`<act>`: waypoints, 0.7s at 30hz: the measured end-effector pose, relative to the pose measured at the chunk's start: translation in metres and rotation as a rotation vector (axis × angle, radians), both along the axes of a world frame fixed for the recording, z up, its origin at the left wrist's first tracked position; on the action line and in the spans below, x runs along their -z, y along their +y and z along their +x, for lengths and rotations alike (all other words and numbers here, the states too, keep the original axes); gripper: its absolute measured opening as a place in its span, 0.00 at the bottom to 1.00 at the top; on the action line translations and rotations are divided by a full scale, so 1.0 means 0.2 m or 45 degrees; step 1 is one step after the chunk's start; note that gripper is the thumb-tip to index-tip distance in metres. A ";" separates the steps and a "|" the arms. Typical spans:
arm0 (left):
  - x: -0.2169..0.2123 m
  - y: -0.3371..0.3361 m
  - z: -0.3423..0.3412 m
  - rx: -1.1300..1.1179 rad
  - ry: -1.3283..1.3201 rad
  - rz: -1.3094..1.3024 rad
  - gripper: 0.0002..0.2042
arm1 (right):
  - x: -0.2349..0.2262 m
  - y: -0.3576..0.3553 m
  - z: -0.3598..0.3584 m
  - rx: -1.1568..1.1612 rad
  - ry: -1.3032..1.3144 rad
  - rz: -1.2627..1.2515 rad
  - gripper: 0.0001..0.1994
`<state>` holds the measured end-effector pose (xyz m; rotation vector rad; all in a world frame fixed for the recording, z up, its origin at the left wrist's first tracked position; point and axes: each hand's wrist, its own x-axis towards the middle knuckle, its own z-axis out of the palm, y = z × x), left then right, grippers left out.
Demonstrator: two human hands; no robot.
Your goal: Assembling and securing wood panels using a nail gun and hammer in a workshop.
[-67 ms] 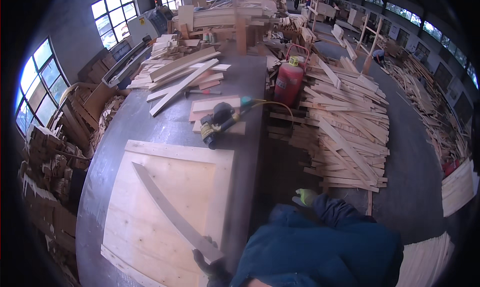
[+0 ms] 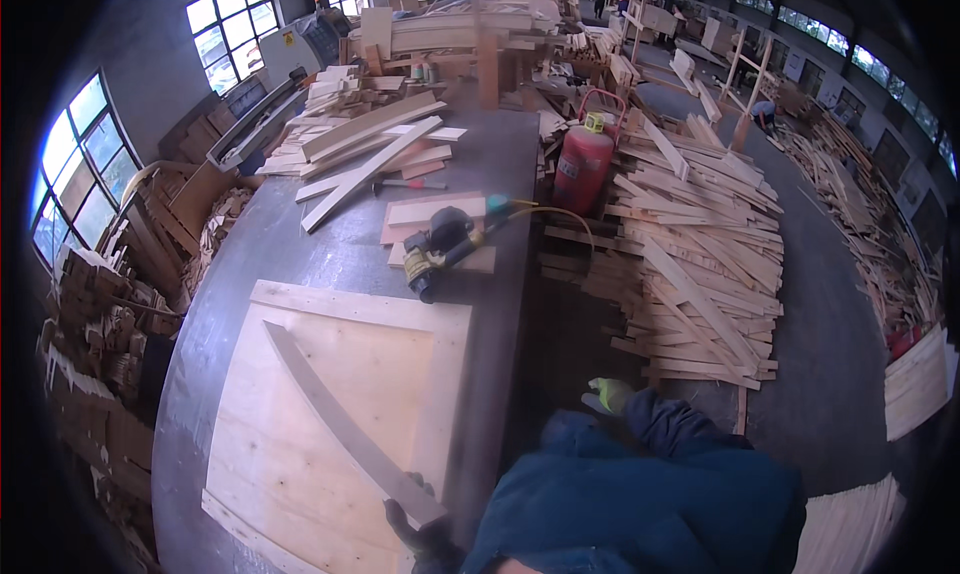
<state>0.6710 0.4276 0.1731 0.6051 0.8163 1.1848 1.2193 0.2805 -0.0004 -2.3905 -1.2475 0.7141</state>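
Beside the bench (image 2: 250, 239), on its R, a red tank (image 2: 583, 169) stood upright w/ yellow top, contents hidden, next to a slat pile (image 2: 690, 264). L hand (image 2: 424, 537), dark-gloved, was closed on the near end of a slat (image 2: 328, 404), digits along both edges. R hand (image 2: 607, 396), yellow-green glove, hung off the bench nr the pile; couldn't tell how wide its grip was or if it held anything. Slat was diag. over the ply panel (image 2: 260, 424), contact unclear; long axis ran near R to far L, free tip pointing twd panel's far L corner. Beyond the panel, a nailer (image 2: 440, 249) lay on short boards (image 2: 475, 261).
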 end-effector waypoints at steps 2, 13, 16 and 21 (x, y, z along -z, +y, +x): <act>-0.01 0.10 0.10 -0.034 0.022 0.022 0.44 | -0.08 0.23 0.06 -0.019 0.079 0.071 0.37; 0.25 0.49 0.84 -0.273 1.061 0.271 0.46 | -0.42 1.58 0.55 -0.513 0.323 0.054 0.36; 0.85 0.46 0.74 -0.151 1.297 0.269 0.47 | -0.45 1.92 0.62 -0.874 0.259 0.258 0.35; 0.36 0.54 1.37 -0.419 -0.312 -0.094 0.37 | -0.56 2.22 0.39 -1.250 0.360 0.179 0.29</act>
